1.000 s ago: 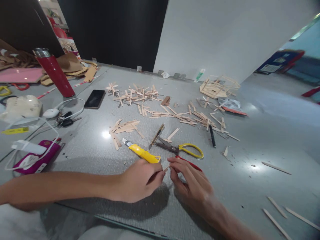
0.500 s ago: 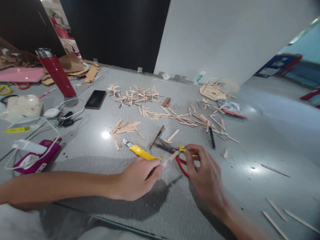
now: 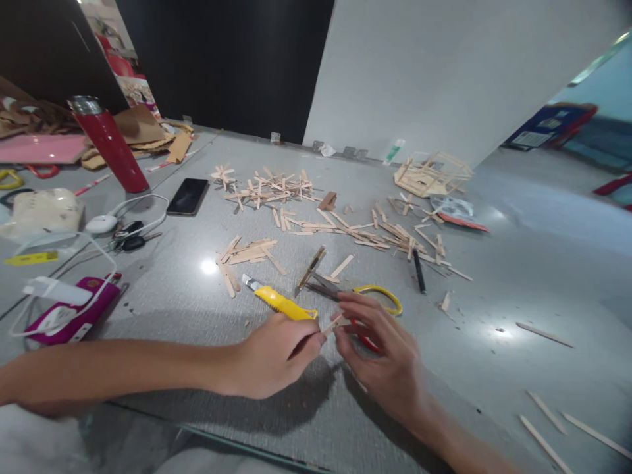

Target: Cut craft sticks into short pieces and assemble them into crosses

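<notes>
My left hand (image 3: 276,355) pinches one end of a short wooden craft stick (image 3: 332,324) between thumb and fingers. Thumb and fingertips of my right hand (image 3: 382,352) close on the stick's other end, partly hiding it. Under and behind the right hand lie scissors (image 3: 326,287) with one yellow and one red handle, mostly covered by the fingers. A yellow utility knife (image 3: 279,301), blade out, rests just beyond my left hand. Past the scissors' blades is a thin brass-coloured tool (image 3: 311,268), its kind unclear, beside a loose stick (image 3: 342,266).
Piles of craft sticks (image 3: 276,187) spread across the grey table. A wooden stick frame (image 3: 434,176) stands at the back right near a plastic packet (image 3: 457,212). A black pen (image 3: 419,271) lies to the right. Leftward are a phone (image 3: 188,196), red flask (image 3: 109,145), keys (image 3: 131,237) and purple device (image 3: 74,309).
My right hand has moved left and down from the scissors' yellow handle to the stick's free end, uncovering the yellow loop. My left hand stays nearly still with the stick.
</notes>
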Motion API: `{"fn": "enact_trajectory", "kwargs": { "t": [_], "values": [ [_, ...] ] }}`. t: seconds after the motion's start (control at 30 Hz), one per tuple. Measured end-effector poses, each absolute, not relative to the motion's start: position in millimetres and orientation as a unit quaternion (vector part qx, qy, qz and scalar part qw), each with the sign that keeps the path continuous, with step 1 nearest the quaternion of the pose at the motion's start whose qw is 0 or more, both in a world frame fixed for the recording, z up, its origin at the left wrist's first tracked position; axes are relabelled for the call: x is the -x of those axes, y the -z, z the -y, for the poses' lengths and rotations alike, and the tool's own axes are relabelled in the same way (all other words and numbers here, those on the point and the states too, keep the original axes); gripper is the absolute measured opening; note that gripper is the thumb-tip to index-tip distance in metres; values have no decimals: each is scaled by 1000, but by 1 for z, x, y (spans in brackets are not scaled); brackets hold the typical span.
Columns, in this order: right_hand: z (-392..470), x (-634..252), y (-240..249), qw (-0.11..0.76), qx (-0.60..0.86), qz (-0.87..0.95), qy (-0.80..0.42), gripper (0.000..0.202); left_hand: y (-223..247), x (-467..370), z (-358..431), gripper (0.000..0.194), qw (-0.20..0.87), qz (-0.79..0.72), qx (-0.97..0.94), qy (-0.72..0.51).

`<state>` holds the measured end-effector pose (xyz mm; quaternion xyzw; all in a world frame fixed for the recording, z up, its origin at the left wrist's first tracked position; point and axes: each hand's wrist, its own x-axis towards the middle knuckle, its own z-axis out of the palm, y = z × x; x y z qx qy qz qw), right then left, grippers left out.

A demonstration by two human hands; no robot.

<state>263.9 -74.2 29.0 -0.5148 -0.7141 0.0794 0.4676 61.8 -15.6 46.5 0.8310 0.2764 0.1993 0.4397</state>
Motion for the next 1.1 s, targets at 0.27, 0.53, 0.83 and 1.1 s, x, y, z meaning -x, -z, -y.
{"fn": "enact_trajectory", "kwargs": {
  "t": [0.27, 0.53, 0.83, 1.1],
  "values": [
    [71, -279, -28, 399, 550, 728, -84, 32, -50, -62, 16, 14, 562, -310, -741, -199],
    [61, -327, -7, 120, 649, 748, 73, 35, -51, -64, 14, 16, 620, -321, -671, -251],
    [56, -326, -3, 223, 679, 697, 58, 8, -58, -64, 14, 42, 655, -326, -613, -299],
    [46, -294, -31, 385, 596, 625, -326, 51, -67, -62, 12, 41, 696, -321, -555, -324]
  ]
}}
